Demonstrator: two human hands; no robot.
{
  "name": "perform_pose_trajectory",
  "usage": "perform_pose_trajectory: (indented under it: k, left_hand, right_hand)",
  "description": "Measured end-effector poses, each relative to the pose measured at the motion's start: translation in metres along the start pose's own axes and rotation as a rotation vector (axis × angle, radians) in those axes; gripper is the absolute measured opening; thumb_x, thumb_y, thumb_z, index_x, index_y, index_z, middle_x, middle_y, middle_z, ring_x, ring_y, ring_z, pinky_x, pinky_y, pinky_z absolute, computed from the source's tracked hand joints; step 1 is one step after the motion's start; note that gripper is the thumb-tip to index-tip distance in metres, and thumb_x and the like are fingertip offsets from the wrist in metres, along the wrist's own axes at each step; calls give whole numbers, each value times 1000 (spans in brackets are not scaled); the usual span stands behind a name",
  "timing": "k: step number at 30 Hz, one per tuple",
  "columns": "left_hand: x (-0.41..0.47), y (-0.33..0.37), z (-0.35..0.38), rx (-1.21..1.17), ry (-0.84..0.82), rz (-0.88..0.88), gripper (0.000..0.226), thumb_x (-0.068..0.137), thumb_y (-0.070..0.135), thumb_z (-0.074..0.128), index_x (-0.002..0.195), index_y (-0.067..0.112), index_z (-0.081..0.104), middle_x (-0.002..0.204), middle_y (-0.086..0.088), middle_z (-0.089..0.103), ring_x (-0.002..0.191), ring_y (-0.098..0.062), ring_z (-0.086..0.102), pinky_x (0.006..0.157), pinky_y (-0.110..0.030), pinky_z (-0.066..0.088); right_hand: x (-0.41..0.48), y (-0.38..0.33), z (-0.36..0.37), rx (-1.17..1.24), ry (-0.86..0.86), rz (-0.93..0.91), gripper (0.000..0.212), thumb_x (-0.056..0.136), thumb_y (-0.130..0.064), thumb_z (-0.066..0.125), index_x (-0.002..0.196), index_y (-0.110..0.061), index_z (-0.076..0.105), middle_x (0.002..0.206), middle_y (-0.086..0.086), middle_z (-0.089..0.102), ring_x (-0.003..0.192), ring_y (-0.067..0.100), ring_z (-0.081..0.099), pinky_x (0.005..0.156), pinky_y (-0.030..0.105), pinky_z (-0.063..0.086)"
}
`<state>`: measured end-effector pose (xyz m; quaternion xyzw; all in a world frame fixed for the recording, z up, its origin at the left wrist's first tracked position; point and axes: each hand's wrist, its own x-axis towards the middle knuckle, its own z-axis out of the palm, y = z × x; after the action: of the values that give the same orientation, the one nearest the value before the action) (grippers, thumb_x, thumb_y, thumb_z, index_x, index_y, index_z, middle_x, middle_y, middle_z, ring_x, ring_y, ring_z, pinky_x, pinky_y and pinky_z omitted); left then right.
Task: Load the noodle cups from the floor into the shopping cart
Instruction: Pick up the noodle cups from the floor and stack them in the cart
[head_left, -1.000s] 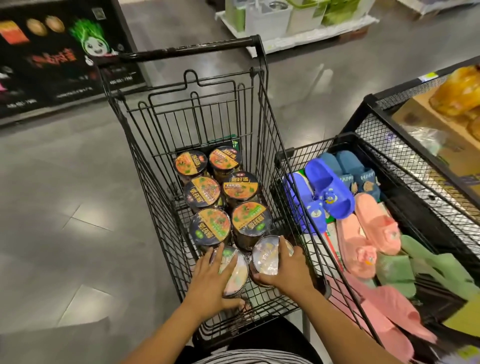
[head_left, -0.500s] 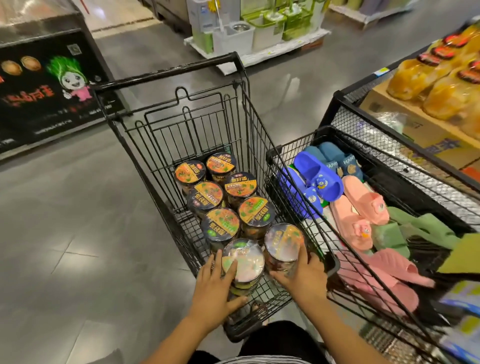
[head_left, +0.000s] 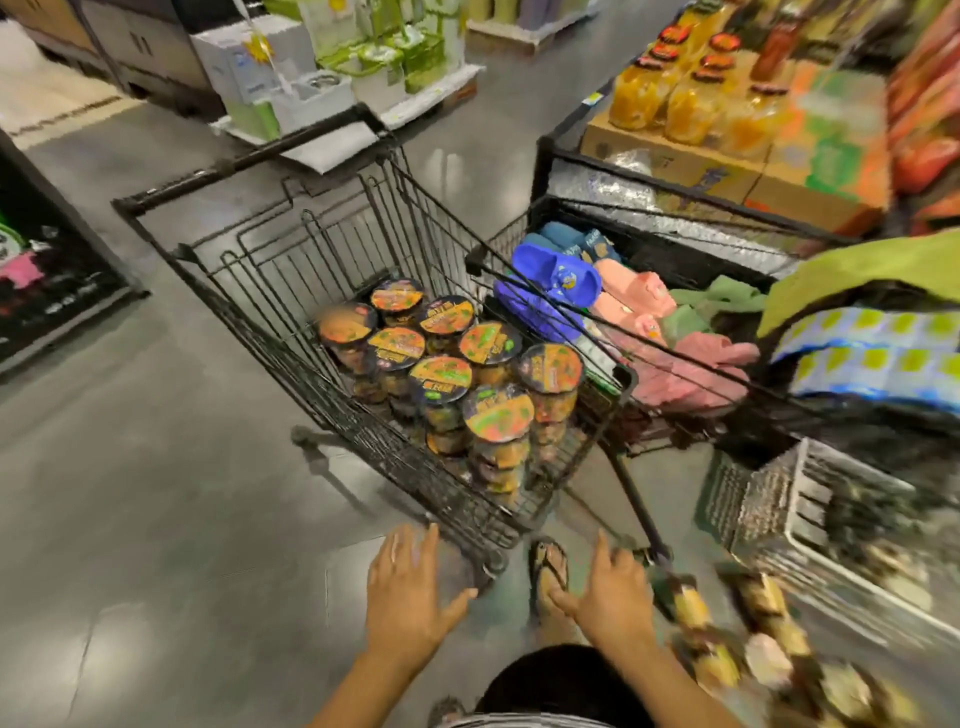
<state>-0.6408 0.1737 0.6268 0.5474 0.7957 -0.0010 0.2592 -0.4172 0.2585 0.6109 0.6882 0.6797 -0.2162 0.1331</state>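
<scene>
The black wire shopping cart (head_left: 270, 291) stands on the grey floor ahead of me. Several noodle cups (head_left: 441, 374) with orange and green lids stand upright inside it, packed toward its near right corner. My left hand (head_left: 410, 592) hovers empty below the cart's near end, fingers spread. My right hand (head_left: 608, 587) is also empty, fingers loosely spread, just above my sandalled foot. More noodle cups (head_left: 727, 629) lie blurred on the floor at the lower right, beside my right hand.
A wire bin of blue, pink and green slippers (head_left: 623, 306) touches the cart's right side. Boxes with orange bottles (head_left: 685, 98) stand behind it. A wire crate (head_left: 769, 493) sits low at right. A pallet of white and green goods (head_left: 322, 78) lies beyond the cart.
Both hands have let go of the two cups set at the cart's near end and drawn back out and down. The view has swung toward the floor at right.
</scene>
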Motion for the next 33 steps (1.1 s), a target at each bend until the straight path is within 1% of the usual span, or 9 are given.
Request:
perform_pose_trajectory:
  k: [3,9,13,16,19,23,28,31,33]
  left_hand:
    - [-25,-6,15,67,-43,35,131,47,97,-16,154,27,10,161,-10,9,147,-32,10,116,-46,16]
    - [-53,14,37,155,-119,126,100,78,84,29,154,27,-2,161,-12,4,147,-33,3,118,-42,10]
    - [-62,36,46,192,-116,251,114,59,88,3,154,26,-3,161,-14,6,147,-34,2,118,-42,10]
    - [-69,53,57,218,-167,272,108,70,89,20,154,26,-4,161,-13,4,147,-34,4,118,-42,10]
    - [-81,75,76,249,-196,350,106,71,87,26,154,22,17,155,-21,23,142,-40,23,113,-47,24]
    - [-88,100,123,341,-273,442,101,64,85,32,132,15,59,121,-25,62,111,-43,60,86,-50,52]
    - [-116,152,150,416,-304,561,97,61,83,32,121,15,67,113,-25,66,101,-43,65,74,-49,56]
    - [-137,184,169,439,-317,578,99,66,84,34,134,15,57,127,-28,58,114,-48,57,86,-54,51]
    - [-156,207,182,415,-286,603,99,75,82,40,151,20,28,151,-27,31,137,-48,31,108,-53,33]
  right_hand:
    - [-36,21,14,50,-9,84,107,74,-77,54,151,-15,13,145,15,36,133,32,35,106,38,32]
    - [-93,61,26,90,-23,197,106,77,-79,48,153,-17,10,145,13,35,135,30,34,106,37,33]
    - [-120,91,40,144,-29,290,106,74,-81,48,152,-19,13,143,12,38,132,29,37,106,39,35]
    - [-141,112,50,190,-37,365,104,72,-80,52,150,-20,19,139,11,43,128,29,41,103,40,39]
    - [-165,134,62,224,-34,426,101,73,-79,53,149,-20,21,139,10,44,126,29,42,101,39,40]
    - [-198,173,77,269,-69,529,104,76,-78,50,152,-17,11,143,10,39,130,30,37,103,39,36]
    - [-239,237,92,317,-69,635,105,77,-78,50,153,-16,11,145,12,37,132,31,36,104,40,37]
    - [-257,283,100,332,-68,654,106,77,-77,50,153,-16,10,146,12,36,132,31,36,105,40,36]
    - [-269,318,104,337,-65,646,106,78,-77,50,153,-16,9,145,13,36,132,31,35,105,40,36]
